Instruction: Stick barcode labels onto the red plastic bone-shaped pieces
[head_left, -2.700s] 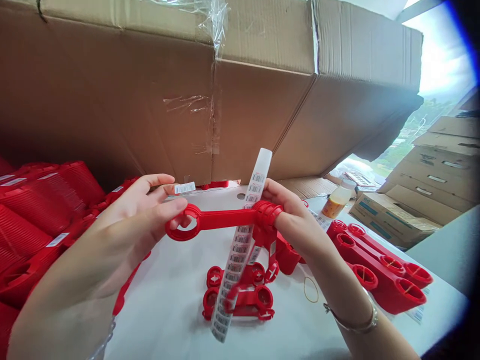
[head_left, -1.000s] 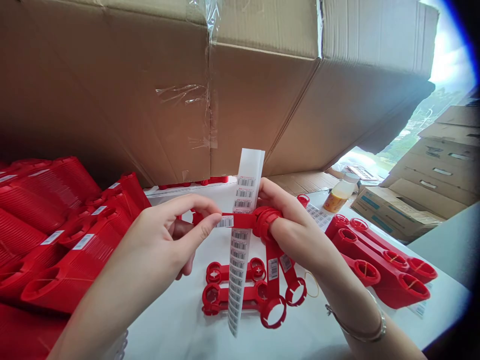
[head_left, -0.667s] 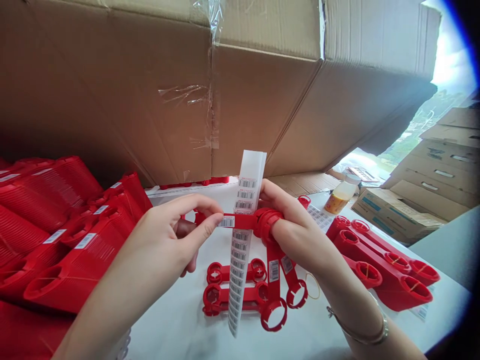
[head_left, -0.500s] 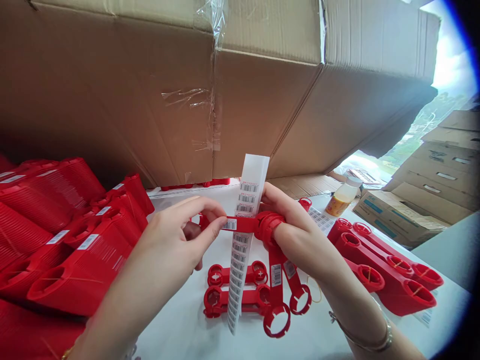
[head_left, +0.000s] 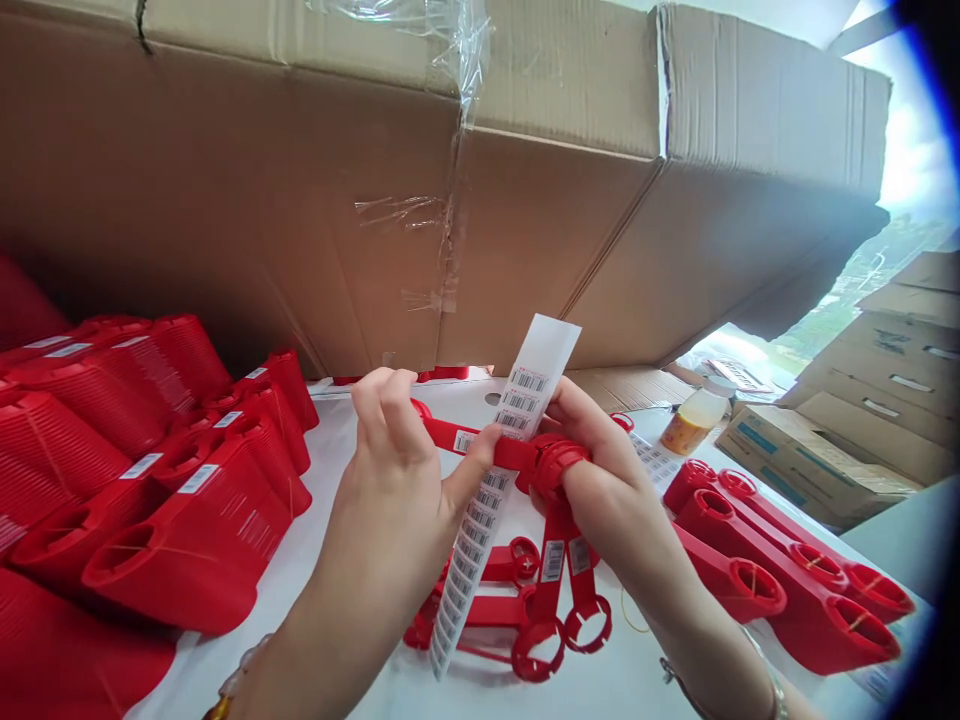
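My left hand (head_left: 397, 480) pinches the shaft of a red plastic bar with ring ends (head_left: 480, 445), thumb pressed near a small barcode sticker on it. My right hand (head_left: 600, 490) holds several such red bars stacked by their rings on its forefinger; two (head_left: 559, 580) dangle downward with stickers on them. The same hand also grips a long white strip of barcode labels (head_left: 487, 500), which stands up behind the bar and hangs down toward the white table (head_left: 352, 640).
More red ring bars (head_left: 487, 600) lie on the table below the hands. Bundled stacks of red parts fill the left (head_left: 172, 500) and right (head_left: 780, 570). A big cardboard box (head_left: 450, 180) looms behind. A small yellow bottle (head_left: 694, 420) and cartons (head_left: 847, 440) sit far right.
My left hand has placed a barcode sticker on the bar and now turns over, fingers up, gripping the shaft. The camera view has shifted a little; the label strip tilts right.
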